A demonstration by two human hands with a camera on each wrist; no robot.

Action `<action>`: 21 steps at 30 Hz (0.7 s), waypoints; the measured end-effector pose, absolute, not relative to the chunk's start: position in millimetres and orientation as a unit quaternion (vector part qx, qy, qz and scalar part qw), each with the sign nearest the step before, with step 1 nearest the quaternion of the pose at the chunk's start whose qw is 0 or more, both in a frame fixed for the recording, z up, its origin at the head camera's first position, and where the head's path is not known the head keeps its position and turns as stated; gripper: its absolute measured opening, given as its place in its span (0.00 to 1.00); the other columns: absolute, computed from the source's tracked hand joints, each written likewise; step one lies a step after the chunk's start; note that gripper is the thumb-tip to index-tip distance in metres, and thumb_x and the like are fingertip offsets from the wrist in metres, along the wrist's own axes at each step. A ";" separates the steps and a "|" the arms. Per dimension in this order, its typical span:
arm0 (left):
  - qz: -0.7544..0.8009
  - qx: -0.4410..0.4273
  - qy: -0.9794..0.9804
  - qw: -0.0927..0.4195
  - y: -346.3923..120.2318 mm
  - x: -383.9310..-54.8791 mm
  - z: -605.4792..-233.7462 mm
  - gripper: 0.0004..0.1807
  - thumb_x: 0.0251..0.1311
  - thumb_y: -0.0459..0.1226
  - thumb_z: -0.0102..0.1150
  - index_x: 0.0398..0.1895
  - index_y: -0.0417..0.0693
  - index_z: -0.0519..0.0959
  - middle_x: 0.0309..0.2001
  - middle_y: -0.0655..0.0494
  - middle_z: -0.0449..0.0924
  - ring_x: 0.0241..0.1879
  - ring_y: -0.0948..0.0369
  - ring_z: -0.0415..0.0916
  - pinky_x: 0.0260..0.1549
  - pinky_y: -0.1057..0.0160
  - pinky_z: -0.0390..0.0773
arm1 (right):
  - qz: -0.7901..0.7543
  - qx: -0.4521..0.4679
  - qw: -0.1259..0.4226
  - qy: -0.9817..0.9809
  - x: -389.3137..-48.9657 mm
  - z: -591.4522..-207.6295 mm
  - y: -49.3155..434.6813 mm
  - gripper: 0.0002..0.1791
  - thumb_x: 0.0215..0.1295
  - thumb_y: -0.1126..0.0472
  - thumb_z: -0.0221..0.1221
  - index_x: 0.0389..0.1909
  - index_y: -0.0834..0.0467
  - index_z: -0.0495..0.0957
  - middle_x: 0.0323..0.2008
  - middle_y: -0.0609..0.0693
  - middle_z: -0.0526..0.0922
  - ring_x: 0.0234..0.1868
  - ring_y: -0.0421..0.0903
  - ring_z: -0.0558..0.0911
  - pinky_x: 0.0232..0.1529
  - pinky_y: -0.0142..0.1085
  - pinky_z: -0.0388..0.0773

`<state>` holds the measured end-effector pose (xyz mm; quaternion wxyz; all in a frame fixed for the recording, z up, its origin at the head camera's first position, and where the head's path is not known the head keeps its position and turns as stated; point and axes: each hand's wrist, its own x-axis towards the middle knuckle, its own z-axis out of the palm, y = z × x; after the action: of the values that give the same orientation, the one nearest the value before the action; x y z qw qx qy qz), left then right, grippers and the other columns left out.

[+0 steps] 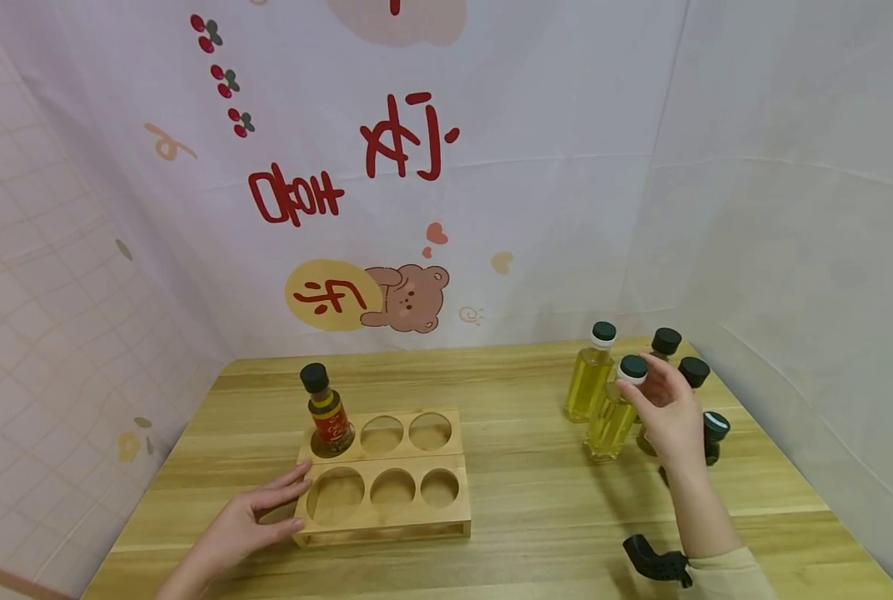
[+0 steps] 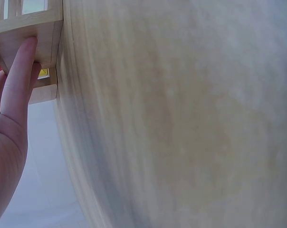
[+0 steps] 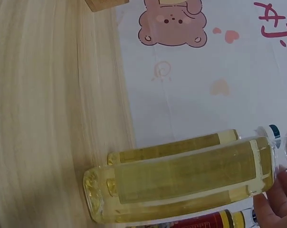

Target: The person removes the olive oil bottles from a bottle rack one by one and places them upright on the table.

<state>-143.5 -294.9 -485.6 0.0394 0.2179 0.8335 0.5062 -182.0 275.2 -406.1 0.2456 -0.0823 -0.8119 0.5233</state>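
My right hand (image 1: 675, 421) pinches the neck of a clear bottle of yellow oil (image 1: 609, 427), just below its green-and-white cap. In the right wrist view this oil bottle fills the lower middle, with fingers at its neck end. A second yellow oil bottle (image 1: 587, 385) stands close behind it. On the left, my left hand (image 1: 247, 518) touches the left side of a two-tier wooden rack (image 1: 386, 528) with round holes. The left wrist view has straight fingers (image 2: 21, 80) against its side wall. One dark-capped bottle with a red label (image 1: 331, 421) sits in the rack's back left hole.
Beyond my right hand stand several dark-capped bottles, among them one at the back (image 1: 666, 340), one beside it (image 1: 694, 371) and one nearer (image 1: 715, 427), partly hidden. A printed cloth (image 1: 551, 208) hangs behind the wooden table (image 1: 529, 517). A black wrist mount (image 1: 656, 563) hangs by my right sleeve.
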 end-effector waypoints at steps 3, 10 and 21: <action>0.506 0.225 0.832 0.036 -295.0 -143.4 -485.5 0.26 0.59 0.34 0.69 0.62 0.39 0.78 0.70 0.44 0.66 0.65 0.78 0.58 0.54 0.78 0.64 | 0.504 -0.056 0.244 -0.827 -180.5 -403.4 279.0 0.34 0.65 0.54 0.67 0.70 0.56 0.68 0.55 0.53 0.77 0.47 0.30 0.75 0.46 0.19 0.71; 0.509 0.237 0.827 0.029 -295.3 -143.3 -485.4 0.26 0.59 0.33 0.69 0.62 0.40 0.78 0.69 0.43 0.66 0.65 0.78 0.59 0.54 0.78 0.65 | 0.456 0.001 0.252 -0.853 -179.3 -392.9 282.9 0.31 0.66 0.55 0.66 0.69 0.55 0.70 0.57 0.56 0.77 0.44 0.28 0.74 0.41 0.18 0.70; 0.508 0.244 0.826 0.025 -294.8 -143.3 -485.9 0.26 0.59 0.33 0.69 0.61 0.37 0.78 0.69 0.43 0.67 0.65 0.78 0.59 0.54 0.79 0.63 | 0.373 0.100 0.280 -0.879 -188.5 -371.0 277.5 0.30 0.62 0.62 0.69 0.66 0.56 0.74 0.57 0.58 0.80 0.32 0.44 0.73 0.28 0.25 0.69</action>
<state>-143.3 -294.8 -485.9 0.0250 0.2436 0.8256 0.5084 -188.5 277.5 -371.0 0.2805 0.0998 -0.8786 0.3733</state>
